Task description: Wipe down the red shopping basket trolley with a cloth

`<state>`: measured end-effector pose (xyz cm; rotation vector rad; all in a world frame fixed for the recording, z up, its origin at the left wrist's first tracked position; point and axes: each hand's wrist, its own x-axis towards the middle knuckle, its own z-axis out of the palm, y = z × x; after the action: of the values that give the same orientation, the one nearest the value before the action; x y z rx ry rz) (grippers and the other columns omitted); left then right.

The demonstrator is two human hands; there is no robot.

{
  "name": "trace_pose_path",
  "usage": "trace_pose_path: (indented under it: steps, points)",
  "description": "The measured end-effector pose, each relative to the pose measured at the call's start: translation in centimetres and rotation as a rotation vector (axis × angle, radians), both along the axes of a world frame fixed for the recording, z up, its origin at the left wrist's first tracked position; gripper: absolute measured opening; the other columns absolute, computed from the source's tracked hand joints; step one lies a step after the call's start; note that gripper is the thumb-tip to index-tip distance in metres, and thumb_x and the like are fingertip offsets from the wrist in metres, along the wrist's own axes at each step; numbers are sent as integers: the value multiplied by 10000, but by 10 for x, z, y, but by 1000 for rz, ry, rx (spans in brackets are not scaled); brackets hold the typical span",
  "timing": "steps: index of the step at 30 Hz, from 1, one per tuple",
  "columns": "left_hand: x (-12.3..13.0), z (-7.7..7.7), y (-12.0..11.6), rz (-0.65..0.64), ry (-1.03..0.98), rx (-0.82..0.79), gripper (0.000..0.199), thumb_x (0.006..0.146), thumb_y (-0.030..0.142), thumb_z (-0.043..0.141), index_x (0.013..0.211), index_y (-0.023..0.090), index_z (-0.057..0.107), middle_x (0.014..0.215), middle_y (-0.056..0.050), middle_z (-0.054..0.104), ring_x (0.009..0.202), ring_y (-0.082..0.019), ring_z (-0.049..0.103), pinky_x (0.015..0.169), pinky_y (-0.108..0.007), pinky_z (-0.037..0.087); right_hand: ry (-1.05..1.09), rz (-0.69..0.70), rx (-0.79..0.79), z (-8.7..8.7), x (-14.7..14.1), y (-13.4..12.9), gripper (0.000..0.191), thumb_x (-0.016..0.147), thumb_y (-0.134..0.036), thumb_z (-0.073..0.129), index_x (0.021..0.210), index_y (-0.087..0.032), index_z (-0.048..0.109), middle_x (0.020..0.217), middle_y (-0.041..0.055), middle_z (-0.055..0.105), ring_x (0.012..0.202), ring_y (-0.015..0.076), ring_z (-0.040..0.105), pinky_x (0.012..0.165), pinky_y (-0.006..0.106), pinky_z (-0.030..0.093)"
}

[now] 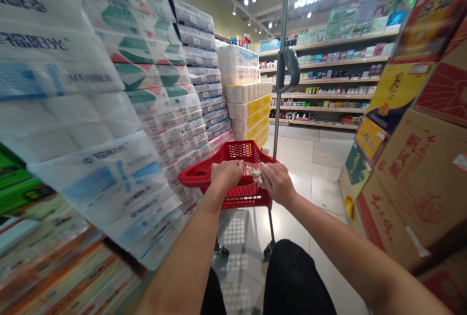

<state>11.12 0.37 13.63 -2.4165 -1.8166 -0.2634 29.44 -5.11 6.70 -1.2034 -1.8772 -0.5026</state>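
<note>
A red plastic shopping cart (pixel 241 201) stands in front of me, its basket on a wheeled frame. Closed around the left part of its handle is my left hand (pixel 226 175). My right hand (pixel 279 182) is at the right part of the handle, fingers curled on a crumpled white wipe or cloth (pixel 256 173) that touches the bar. Between the two hands a short piece of the handle shows. A grey pole (pixel 279 110) with a hooked grip (pixel 291 69) rises at the cart's right side.
Tall stacks of wrapped toilet paper packs (pixel 98 125) line the left side, close to the cart. Cardboard boxes (pixel 419 178) are piled on the right. Pale floor tiles (pixel 310 169) run between them toward shelves (pixel 321 81) of small goods at the back.
</note>
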Motion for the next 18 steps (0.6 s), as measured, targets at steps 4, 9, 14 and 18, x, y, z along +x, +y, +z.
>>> trace_pose_path:
  steps: [4,9,14,18]
  points:
    - [-4,0,2,-23,5,-1,574,951,493,175,1029,252,690,1009,-105,732,966,-284,659,894,-476,411,2,172,77,-8,14,-1,268,950,-229,438,1140,-170,616,1150,115,645,1071,225,563,952,395,418]
    - [-1,-1,2,-52,19,18,573,949,477,161,1041,248,679,1033,-105,726,970,-295,655,887,-486,404,108,1,-160,19,21,21,281,931,-230,453,714,-185,626,725,62,640,763,199,585,813,375,471]
    - [-1,-1,1,-40,26,19,590,948,484,141,1032,258,680,1011,-102,729,974,-298,654,883,-483,405,236,149,13,-5,22,10,251,965,-225,406,1067,-185,631,1070,111,651,1051,222,578,928,404,485]
    - [-4,4,1,-57,33,-33,575,949,485,153,1052,261,672,1086,-91,716,1013,-280,644,903,-455,405,199,243,55,-20,29,1,319,964,-219,405,1239,-194,565,1276,128,576,1251,233,479,1040,460,432]
